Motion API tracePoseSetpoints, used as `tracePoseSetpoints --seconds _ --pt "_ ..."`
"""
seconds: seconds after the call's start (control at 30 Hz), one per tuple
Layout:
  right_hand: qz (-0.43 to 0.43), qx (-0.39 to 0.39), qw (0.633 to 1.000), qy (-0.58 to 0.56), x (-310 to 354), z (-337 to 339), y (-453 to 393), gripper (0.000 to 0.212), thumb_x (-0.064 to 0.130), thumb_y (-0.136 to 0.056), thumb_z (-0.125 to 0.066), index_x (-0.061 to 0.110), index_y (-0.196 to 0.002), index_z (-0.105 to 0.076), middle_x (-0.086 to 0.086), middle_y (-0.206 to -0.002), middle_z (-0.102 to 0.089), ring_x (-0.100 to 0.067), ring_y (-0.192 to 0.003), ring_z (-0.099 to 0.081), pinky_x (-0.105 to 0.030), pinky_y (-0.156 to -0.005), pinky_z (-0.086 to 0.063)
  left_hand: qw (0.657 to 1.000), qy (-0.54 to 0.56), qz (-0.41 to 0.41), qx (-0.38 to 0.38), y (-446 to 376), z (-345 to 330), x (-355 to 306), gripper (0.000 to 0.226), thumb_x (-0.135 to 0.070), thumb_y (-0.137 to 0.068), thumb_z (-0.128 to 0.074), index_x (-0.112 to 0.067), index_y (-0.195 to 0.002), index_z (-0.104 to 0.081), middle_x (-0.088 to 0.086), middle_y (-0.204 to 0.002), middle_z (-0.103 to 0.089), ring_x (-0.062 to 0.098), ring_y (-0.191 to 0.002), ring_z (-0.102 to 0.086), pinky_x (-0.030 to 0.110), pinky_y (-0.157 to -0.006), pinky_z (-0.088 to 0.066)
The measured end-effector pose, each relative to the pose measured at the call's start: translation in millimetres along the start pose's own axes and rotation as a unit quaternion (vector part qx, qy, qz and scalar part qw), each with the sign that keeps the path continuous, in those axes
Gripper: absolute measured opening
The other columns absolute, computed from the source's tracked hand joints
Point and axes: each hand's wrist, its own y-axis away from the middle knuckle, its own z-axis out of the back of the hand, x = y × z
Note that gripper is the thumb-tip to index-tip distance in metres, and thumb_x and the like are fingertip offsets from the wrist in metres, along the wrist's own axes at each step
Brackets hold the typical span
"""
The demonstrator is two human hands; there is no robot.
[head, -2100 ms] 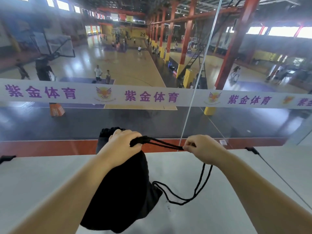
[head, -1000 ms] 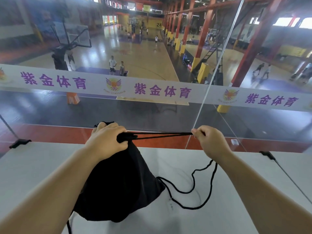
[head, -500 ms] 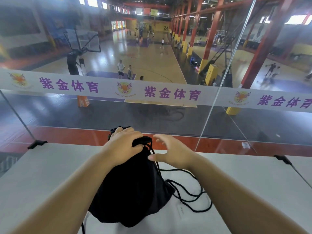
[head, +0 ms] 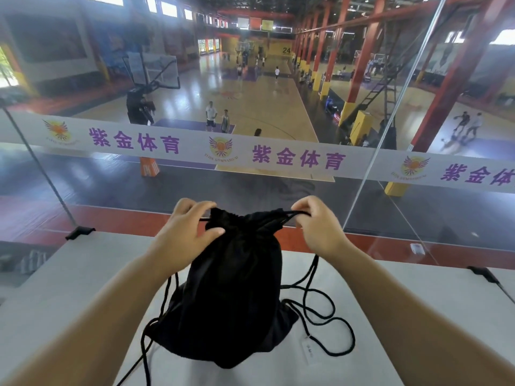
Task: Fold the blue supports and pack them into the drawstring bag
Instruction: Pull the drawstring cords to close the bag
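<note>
A black drawstring bag [head: 231, 296] stands upright on the white table [head: 390, 316], its mouth cinched. The left hand [head: 186, 235] pinches a cord at the bag's top between thumb and fingers; the right hand [head: 317, 227] is closed on the cords [head: 320, 307] opposite. Loose cord loops lie on the table.

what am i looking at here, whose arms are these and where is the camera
There is no machine here. The camera sits on a person's head and looks forward and down, so the arms are the wearer's own. A black fabric drawstring bag stands on a white tabletop, its mouth gathered shut. The left hand and right hand each pinch the black cord at the top of the bag, one on each side. No blue supports show. Beyond the clear glass barrier lies an indoor basketball hall.
</note>
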Motion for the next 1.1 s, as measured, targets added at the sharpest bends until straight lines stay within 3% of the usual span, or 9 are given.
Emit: tracePoseSetpoints --seconds 0.1,0.2,0.3,0.37,0.47,0.57,0.7,0.8,1.1 --pt "-0.03 -0.067 0.994 -0.08 5 5 0 0.028 0.004 -0.091 -0.036 0.02 -0.105 -0.054 0.002 -0.088 -0.059 -0.011 -0.062 -0.051 -0.024 -0.054 -0.038 0.998 -0.021 0.049 -0.029 1 11 8 0.058 -0.036 -0.086 -0.064 -0.022 -0.139 -0.043 -0.002 -0.113 -0.032 0.016 -0.097 -0.047 0.029 -0.094 -0.038" --pt "-0.053 -0.094 0.988 -0.11 12 4 5 0.035 0.005 -0.089 -0.035 0.022 -0.112 -0.056 0.0 -0.09 -0.059 -0.012 -0.062 -0.052 -0.025 -0.055 -0.04 0.999 -0.031 0.038 -0.021 2 18 11 0.03 -0.036 -0.088 -0.06 -0.018 -0.111 -0.069 0.003 -0.098 -0.056 0.019 -0.084 -0.056 0.031 -0.082 -0.046" --pt "0.032 -0.014 0.999 0.037 19 -5 11 0.043 0.015 -0.086 -0.044 0.032 -0.124 -0.051 0.004 -0.121 -0.044 -0.017 -0.11 -0.041 -0.03 -0.087 -0.042 0.999 0.032 0.03 0.014 6 20 5 0.023 -0.033 -0.091 -0.056 -0.018 -0.094 -0.072 -0.001 -0.084 -0.07 0.015 -0.08 -0.063 0.034 -0.078 -0.051" --pt "0.117 0.044 0.978 0.167 28 -15 15 0.047 0.036 -0.084 -0.051 0.044 -0.13 -0.043 0.012 -0.128 -0.038 -0.02 -0.118 -0.026 -0.037 -0.102 -0.033 0.998 0.059 0.008 0.026 9 19 -2 0.02 -0.032 -0.093 -0.053 -0.021 -0.086 -0.068 -0.006 -0.076 -0.067 0.006 -0.073 -0.061 0.027 -0.072 -0.049" --pt "0.18 0.098 0.952 0.228 46 -35 18 0.062 0.066 -0.077 -0.055 0.053 -0.134 -0.036 0.022 -0.139 -0.034 -0.021 -0.118 -0.023 -0.038 -0.101 -0.023 0.996 0.076 -0.015 0.039 13 21 -12 0.021 -0.029 -0.095 -0.051 -0.027 -0.076 -0.06 -0.007 -0.069 -0.06 -0.001 -0.068 -0.056 0.018 -0.063 -0.04" --pt "0.175 0.149 0.949 0.217 56 -55 16 0.06 0.068 -0.075 -0.057 0.056 -0.13 -0.038 0.025 -0.144 -0.033 -0.021 -0.115 -0.023 -0.035 -0.094 -0.021 0.995 0.094 -0.023 0.034 18 27 -17 0.022 -0.027 -0.095 -0.051 -0.035 -0.076 -0.058 -0.009 -0.069 -0.061 -0.004 -0.069 -0.057 0.013 -0.061 -0.041" --pt "0.153 0.208 0.957 0.131 63 -74 23 0.031 0.045 -0.082 -0.06 0.045 -0.113 -0.057 0.022 -0.116 -0.052 -0.023 -0.107 -0.025 -0.037 -0.091 -0.026 0.994 0.114 -0.002 0.003 29 38 -12 0.018 -0.024 -0.094 -0.053 -0.033 -0.081 -0.063 -0.015 -0.071 -0.064 0.0 -0.072 -0.057 0.014 -0.065 -0.041" --pt "0.126 0.194 0.965 0.122 63 -74 27 0.02 0.03 -0.085 -0.055 0.031 -0.104 -0.058 0.011 -0.084 -0.035 -0.019 -0.094 -0.022 -0.034 -0.087 -0.026 0.991 0.114 0.041 -0.059 36 47 -3 0.015 -0.026 -0.094 -0.053 -0.025 -0.085 -0.066 -0.007 -0.076 -0.065 0.009 -0.073 -0.057 0.018 -0.066 -0.041" --pt "0.12 0.163 0.934 0.294 18 -35 23 0.019 0.035 -0.082 -0.054 0.037 -0.101 -0.051 0.005 -0.086 -0.041 -0.022 -0.09 -0.043 -0.034 -0.084 -0.04 0.977 0.077 0.159 -0.12 42 48 33 0.022 -0.031 -0.095 -0.051 -0.015 -0.09 -0.065 0.007 -0.084 -0.065 0.021 -0.077 -0.057 0.025 -0.062 -0.038"
